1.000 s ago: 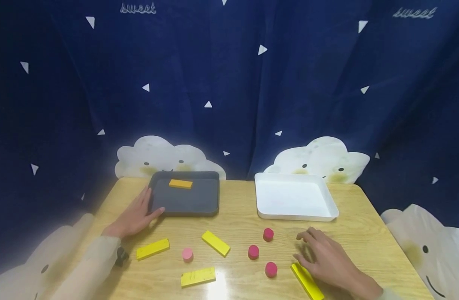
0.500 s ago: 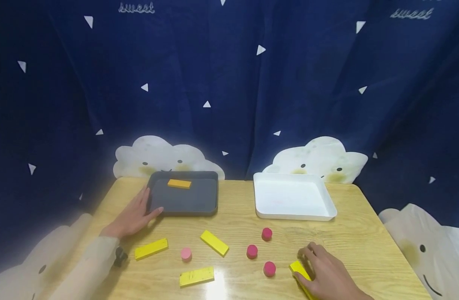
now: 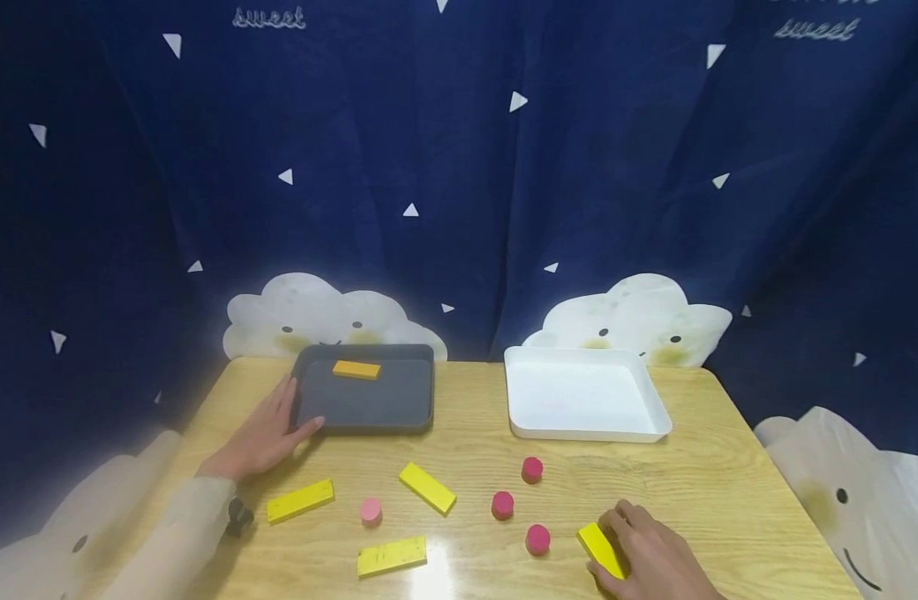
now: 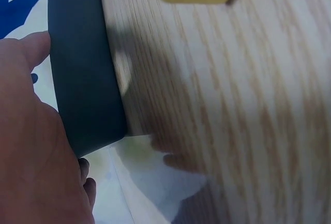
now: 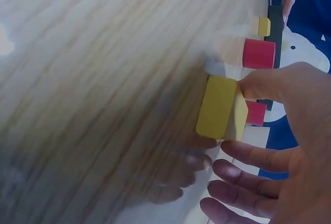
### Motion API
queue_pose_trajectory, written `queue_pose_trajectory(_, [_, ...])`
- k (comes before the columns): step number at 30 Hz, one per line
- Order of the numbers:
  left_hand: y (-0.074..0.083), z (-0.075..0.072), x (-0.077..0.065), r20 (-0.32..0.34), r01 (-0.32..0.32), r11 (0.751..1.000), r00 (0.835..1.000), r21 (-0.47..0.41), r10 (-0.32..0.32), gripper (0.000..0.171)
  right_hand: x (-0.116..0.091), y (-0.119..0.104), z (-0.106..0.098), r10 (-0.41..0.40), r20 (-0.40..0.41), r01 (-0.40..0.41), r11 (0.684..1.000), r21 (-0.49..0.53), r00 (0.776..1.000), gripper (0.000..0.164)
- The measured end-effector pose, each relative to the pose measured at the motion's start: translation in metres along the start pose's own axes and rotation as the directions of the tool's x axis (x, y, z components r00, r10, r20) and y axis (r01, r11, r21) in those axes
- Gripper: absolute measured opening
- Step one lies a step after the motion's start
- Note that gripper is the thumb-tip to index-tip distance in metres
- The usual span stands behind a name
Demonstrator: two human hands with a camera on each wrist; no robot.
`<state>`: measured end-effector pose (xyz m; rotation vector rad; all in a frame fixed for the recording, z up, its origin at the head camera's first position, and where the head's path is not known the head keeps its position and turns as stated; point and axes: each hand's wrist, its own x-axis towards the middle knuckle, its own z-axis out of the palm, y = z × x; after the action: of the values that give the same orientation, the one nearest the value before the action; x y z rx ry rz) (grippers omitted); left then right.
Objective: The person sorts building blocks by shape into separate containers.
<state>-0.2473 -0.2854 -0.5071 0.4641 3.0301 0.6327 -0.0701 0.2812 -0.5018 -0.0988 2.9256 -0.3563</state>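
At the front right of the table, my right hand (image 3: 648, 554) pinches a yellow rectangular block (image 3: 599, 548) between thumb and fingers. The right wrist view shows the thumb on one long side of this block (image 5: 216, 107) and the index fingertip at the opposite side; the other fingers are loosely bent beside it. My left hand (image 3: 259, 437) rests at the near left corner of a dark grey tray (image 3: 364, 408), fingers along its left wall and thumb at its front rim. An orange block (image 3: 357, 369) lies inside that tray. In the left wrist view the thumb touches the tray wall (image 4: 80, 63).
A white tray (image 3: 586, 396) stands at the back right. Three red cylinders, the nearest one (image 3: 537, 540) left of my right hand, stand mid-table. A pink cylinder (image 3: 371, 512) sits among three more yellow blocks, one of them (image 3: 300, 501) near my left wrist.
My right hand has moved toward the table's front edge and its thumb and fingers have come together on the yellow block. The left hand has stayed at the grey tray.
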Motion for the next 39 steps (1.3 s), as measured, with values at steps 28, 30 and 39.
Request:
queue_pose_trajectory(28, [-0.001,0.000,0.000,-0.010,-0.020,1.000,1.000,0.006,0.020,0.105,0.007,0.011,-0.004,-0.016,0.008,0.016,0.994,0.106,1.000,0.039])
queue_pose_trajectory(30, [-0.002,0.001,0.001,-0.007,-0.018,1.000,1.000,0.008,0.018,0.105,0.006,0.011,-0.005,-0.020,0.015,0.018,0.994,0.109,1.000,0.039])
queue_pose_trajectory(39, [-0.005,0.002,0.002,-0.005,-0.010,1.000,1.000,0.017,0.010,0.106,0.007,0.016,-0.008,-0.004,0.066,-0.006,0.988,0.153,0.998,0.044])
